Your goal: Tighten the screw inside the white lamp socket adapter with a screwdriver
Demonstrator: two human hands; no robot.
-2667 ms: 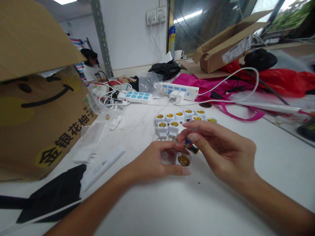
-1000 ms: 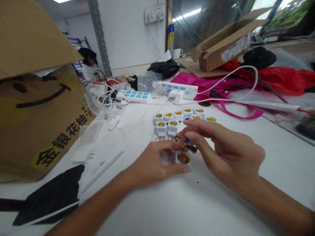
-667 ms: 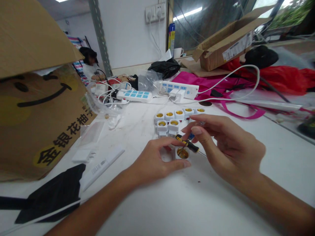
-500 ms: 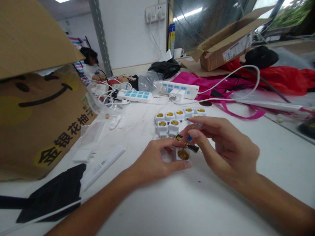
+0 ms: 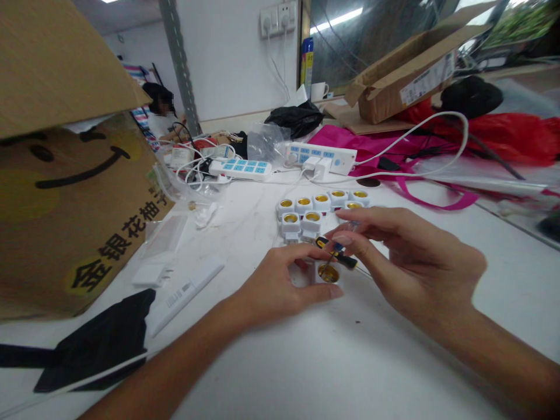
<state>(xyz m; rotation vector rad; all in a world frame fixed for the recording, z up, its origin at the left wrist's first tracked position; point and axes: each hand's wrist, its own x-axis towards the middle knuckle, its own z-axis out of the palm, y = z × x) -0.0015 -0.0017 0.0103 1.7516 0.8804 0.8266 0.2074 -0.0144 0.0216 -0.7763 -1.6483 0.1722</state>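
My left hand (image 5: 284, 283) pinches a white lamp socket (image 5: 329, 273) against the table, its brass-coloured threaded opening facing up. In my right hand (image 5: 406, 256) is a small screwdriver (image 5: 338, 247) with a clear and blue handle, held between thumb and fingers. Its thin shaft slants down into the socket's opening; the tip is hard to make out. Just behind the held socket lies a second screwdriver (image 5: 347, 260) with a black and yellow handle, partly hidden by my fingers. Beyond it, several more white lamp sockets (image 5: 321, 203) stand in rows.
A large cardboard box (image 5: 79, 216) stands at the left, by a black bag (image 5: 100, 344) and a flat white box (image 5: 188, 294). Power strips (image 5: 240, 169) with tangled cables lie at the back. A pink bag (image 5: 341, 137) and an open carton (image 5: 394, 87) are at the back right.
The view has shifted slightly. My right hand has turned a little at the wrist, its fingers still on the screwdriver. The left hand keeps the same hold on the socket.
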